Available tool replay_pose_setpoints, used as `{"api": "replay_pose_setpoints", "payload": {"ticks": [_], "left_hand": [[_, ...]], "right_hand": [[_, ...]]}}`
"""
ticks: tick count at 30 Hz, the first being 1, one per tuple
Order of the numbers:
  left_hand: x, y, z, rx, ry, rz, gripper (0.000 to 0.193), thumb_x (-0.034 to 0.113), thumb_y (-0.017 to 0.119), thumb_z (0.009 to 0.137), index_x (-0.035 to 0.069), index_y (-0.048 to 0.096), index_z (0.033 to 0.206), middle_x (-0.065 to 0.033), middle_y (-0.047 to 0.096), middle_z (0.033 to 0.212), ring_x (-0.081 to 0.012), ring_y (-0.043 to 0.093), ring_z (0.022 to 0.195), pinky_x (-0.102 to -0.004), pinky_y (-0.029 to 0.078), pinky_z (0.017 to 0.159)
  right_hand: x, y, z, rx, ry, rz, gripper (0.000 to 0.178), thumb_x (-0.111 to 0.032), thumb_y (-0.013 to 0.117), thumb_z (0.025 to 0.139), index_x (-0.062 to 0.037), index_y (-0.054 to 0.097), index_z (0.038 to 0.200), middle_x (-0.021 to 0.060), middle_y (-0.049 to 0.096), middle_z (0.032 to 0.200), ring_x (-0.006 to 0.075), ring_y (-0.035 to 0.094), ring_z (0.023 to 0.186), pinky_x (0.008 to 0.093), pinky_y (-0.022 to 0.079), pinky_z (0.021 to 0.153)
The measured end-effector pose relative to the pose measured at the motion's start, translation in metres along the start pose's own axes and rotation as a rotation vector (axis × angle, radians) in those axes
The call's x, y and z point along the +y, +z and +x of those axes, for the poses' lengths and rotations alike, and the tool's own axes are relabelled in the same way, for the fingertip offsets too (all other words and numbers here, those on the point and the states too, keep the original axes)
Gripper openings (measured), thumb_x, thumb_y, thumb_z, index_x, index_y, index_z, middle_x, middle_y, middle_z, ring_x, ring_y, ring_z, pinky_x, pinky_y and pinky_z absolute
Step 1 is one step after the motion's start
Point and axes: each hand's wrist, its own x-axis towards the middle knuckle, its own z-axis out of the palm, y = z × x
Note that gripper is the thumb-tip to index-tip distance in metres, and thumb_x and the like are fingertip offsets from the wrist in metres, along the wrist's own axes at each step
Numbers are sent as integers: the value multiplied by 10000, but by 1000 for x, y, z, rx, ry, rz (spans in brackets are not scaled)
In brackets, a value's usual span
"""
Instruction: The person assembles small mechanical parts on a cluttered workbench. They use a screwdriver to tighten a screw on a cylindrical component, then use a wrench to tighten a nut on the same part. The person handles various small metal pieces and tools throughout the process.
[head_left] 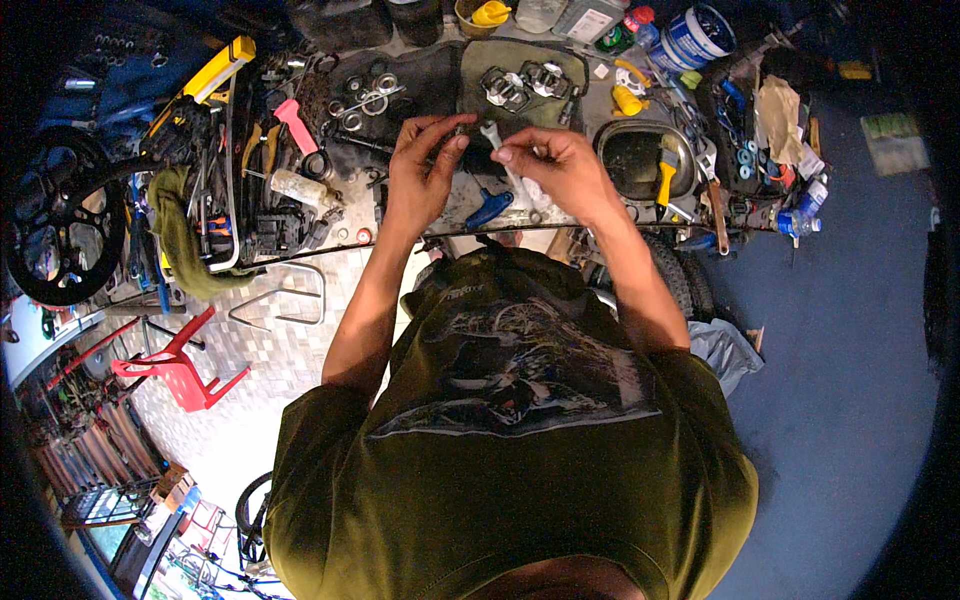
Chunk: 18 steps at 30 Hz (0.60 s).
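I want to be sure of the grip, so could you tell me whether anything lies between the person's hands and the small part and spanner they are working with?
Nothing visible does. The left hand pinches a small part at its fingertips, and the right hand holds the silver spanner directly, above the cluttered workbench.

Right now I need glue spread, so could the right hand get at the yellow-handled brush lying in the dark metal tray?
Probably yes: the brush lies uncovered just beside the right hand, though that hand holds a small wrench.
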Motion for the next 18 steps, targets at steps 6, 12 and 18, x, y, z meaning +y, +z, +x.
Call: {"api": "replay_pose_setpoints", "payload": {"ticks": [6, 12, 18], "left_hand": [[8, -3, -5, 20, -85, -67, 263, 115, 673, 962, 115, 736, 1217, -106, 625, 1074, -218, 568, 1050, -329, 472, 923], [3, -4, -8, 8, -116, -87, 272, 91, 648, 969, 123, 731, 1225, -80, 632, 992, -188, 582, 964, -305, 484, 819], [14, -4, -9, -51, -295, -331, 249, 174, 592, 1040, 97, 710, 1245, 2, 664, 951, -64, 535, 770, -241, 457, 684]], "right_hand": [[9, 27, 4, -8, -60, 125, 253, -260, 751, 938, -10, 744, 982, -3, 688, 795, 53, 553, 739, 270, 474, 671], [5, 40, 2, -15, 59, 218, 179, -192, 729, 967, -16, 721, 1000, -28, 666, 853, 40, 552, 798, 228, 447, 708], [11, 47, 6, 60, 11, 224, 256, -278, 757, 933, -24, 726, 939, 10, 698, 800, 76, 600, 755, 263, 485, 704]]}}
